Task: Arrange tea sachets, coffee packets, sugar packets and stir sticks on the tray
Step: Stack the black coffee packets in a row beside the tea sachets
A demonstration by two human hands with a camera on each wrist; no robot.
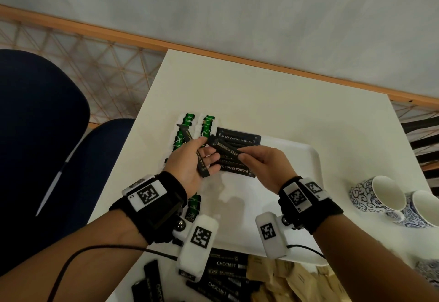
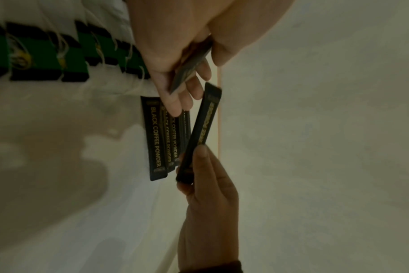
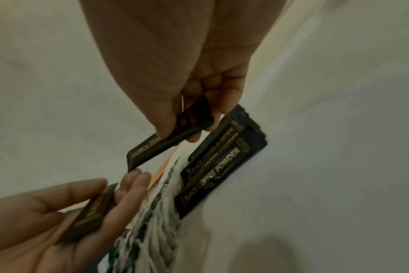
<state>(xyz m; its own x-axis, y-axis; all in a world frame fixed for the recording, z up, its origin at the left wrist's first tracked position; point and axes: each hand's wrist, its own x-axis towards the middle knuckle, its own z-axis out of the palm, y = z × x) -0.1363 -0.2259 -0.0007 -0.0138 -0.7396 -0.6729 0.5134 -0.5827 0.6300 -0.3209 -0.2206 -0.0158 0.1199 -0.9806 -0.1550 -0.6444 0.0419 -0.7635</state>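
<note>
A white tray (image 1: 299, 183) lies on the white table. Green tea sachets (image 1: 206, 126) (image 2: 82, 53) sit in rows at its left end. Beside them, black coffee packets (image 1: 237, 170) (image 2: 155, 138) (image 3: 220, 170) lie side by side in a row. My left hand (image 1: 204, 152) (image 2: 175, 55) (image 3: 47, 221) holds one black coffee packet (image 1: 193, 149) (image 2: 187, 73) (image 3: 91, 214) between thumb and fingers. My right hand (image 1: 241, 154) (image 2: 206, 194) (image 3: 187, 73) pinches another coffee packet (image 1: 224, 147) (image 2: 206, 125) (image 3: 156, 146) by its end, just above the row.
Two blue-patterned cups (image 1: 384, 194) (image 1: 425, 206) stand to the right of the tray. Black sachets (image 1: 221, 275) and brown paper packets (image 1: 297, 280) lie at the table's near edge. A blue chair (image 1: 35, 135) stands at the left.
</note>
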